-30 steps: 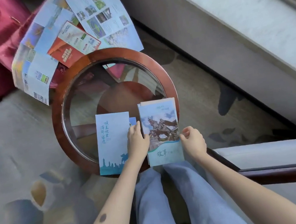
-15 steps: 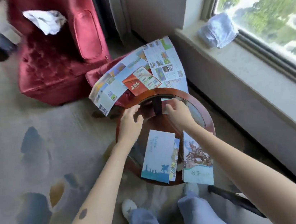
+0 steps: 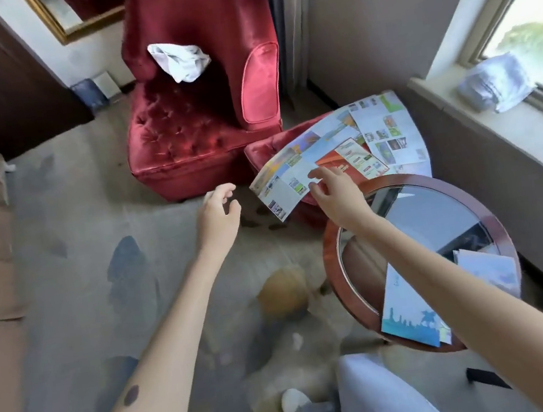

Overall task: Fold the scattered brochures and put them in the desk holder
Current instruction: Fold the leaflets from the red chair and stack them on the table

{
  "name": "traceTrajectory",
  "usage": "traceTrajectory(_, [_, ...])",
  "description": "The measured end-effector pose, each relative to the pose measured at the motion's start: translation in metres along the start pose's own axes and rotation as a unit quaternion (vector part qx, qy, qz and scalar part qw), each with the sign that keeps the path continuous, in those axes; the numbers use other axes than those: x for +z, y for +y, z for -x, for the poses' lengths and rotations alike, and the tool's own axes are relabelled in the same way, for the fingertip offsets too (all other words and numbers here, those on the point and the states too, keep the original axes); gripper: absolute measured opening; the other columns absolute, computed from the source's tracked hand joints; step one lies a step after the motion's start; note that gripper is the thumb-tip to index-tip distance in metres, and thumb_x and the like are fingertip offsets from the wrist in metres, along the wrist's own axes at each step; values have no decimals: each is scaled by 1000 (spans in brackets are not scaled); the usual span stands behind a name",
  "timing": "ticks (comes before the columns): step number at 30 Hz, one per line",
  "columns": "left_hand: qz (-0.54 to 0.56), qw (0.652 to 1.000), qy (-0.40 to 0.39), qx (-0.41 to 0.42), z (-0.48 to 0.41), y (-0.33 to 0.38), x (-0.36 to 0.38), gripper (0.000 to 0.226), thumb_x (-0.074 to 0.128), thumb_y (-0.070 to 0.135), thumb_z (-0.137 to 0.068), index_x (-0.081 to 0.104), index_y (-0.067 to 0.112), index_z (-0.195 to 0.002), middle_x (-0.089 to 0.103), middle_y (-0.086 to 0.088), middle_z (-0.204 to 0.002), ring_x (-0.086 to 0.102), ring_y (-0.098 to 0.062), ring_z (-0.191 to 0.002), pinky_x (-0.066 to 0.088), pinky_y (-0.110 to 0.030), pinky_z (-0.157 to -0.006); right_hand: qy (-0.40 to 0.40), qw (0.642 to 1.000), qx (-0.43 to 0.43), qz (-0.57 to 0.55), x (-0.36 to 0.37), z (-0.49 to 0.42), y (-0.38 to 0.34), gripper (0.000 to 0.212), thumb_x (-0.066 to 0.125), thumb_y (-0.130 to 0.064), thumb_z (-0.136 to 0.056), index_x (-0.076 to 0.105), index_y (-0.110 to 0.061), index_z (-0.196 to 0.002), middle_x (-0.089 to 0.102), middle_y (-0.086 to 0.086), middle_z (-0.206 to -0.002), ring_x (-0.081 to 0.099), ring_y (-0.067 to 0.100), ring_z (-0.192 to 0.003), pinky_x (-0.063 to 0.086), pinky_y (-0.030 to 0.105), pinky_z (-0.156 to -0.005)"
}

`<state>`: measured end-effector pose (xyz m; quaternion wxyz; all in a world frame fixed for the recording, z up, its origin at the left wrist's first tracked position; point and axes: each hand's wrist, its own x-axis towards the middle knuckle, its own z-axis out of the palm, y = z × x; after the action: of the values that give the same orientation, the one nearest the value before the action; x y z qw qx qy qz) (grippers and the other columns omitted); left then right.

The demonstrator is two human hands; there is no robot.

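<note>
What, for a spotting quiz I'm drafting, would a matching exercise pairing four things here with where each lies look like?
Things:
1. crumpled white cloth
2. pale folded towel
3. large unfolded brochure
4. folded blue brochure

Places:
A. on the round glass table
B. on the red armchair
C. on the windowsill
D. on the red footstool

Pairs: 1-B, 2-C, 3-D, 4-A

text: none legible | unfolded brochures point(image 3: 387, 128): print blurred | folded brochure point(image 3: 404, 309): characters unreadable
</note>
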<state>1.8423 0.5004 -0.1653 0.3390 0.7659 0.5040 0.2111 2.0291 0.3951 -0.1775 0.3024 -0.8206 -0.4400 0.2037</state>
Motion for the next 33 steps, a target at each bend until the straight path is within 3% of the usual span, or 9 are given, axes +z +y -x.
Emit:
traceTrajectory(6, [7, 997, -64, 33, -55, -10, 24, 31, 48, 6, -89, 57, 12, -119, 58, -8, -115, 54, -20, -108, 36, -22, -89, 18, 998, 55, 32, 8, -49, 14, 34, 42, -24, -95, 53, -14, -125, 54, 9, -128, 48, 27, -118, 40, 45, -99])
traceTrajectory(13, [-57, 987, -142, 44, -172, -28, 82, 32, 50, 9, -89, 57, 13, -120, 60, -7, -115, 54, -20, -108, 36, -22, -89, 13, 990, 138, 39, 42, -153, 73, 35, 41, -22, -95, 52, -12, -127, 53, 14, -127, 48, 32, -117, 41, 43, -96])
traceTrajectory(17, [-120, 964, -225, 74, -241, -25, 131, 32, 48, 9, -89, 54, 11, -121, 58, -8, -117, 52, -24, -111, 40, -32, -95, 0, 977, 203, 61, 53, -207, 110, 33, 41, -20, -93, 54, -8, -122, 56, 18, -118, 51, 36, -110, 43, 43, -88])
traceTrajectory(23, [-160, 932, -316, 74, -308, -30, 214, 35, 45, 12, -91, 52, 12, -126, 55, -7, -127, 51, -25, -117, 40, -42, -100, -6, 954, 295, 51, 62, -261, 173, 33, 40, -19, -92, 53, -7, -120, 55, 18, -120, 50, 36, -112, 43, 45, -93])
traceTrajectory(25, [-174, 916, -351, 84, -323, -32, 242, 35, 44, 12, -93, 50, 11, -127, 54, -7, -129, 50, -24, -118, 40, -39, -100, 5, 945, 325, 27, 69, -272, 191, 34, 39, -18, -93, 52, -7, -123, 54, 18, -122, 49, 35, -114, 43, 44, -93])
traceTrajectory(31, [-187, 898, -390, 81, -376, -48, 345, 38, 41, 11, -95, 44, 9, -133, 49, -6, -137, 49, -26, -119, 38, -30, -87, 75, 864, 477, -142, 116, -303, 240, 44, 42, -18, -94, 39, -3, -135, 47, 22, -133, 52, 36, -114, 43, 43, -97])
traceTrajectory(33, [-191, 894, -398, 72, -391, -55, 381, 43, 41, 11, -96, 39, 8, -138, 44, -9, -142, 47, -28, -122, 39, -33, -92, 104, 825, 526, -178, 132, -314, 261, 48, 46, -18, -93, 35, -4, -138, 45, 21, -135, 52, 35, -114, 43, 43, -98])
